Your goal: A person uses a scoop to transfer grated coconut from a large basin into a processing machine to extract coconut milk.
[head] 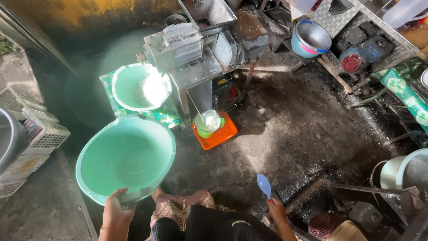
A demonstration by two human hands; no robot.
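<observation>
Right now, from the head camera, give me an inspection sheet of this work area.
Surface: dark wet concrete floor, speckled with white flecks.
Job's things: large empty mint-green plastic basin; small light-blue plastic spoon.
Clutter: second green basin holding white shreds under the grey metal grating machine; small green jug on an orange square tray; blue bowl; white crates.
Grippers: left hand grips the large basin's rim; right hand holds the spoon upright.
Cables: nothing seen.
Surroundings: yellow stained wall; red-capped engine; pale bucket.
</observation>
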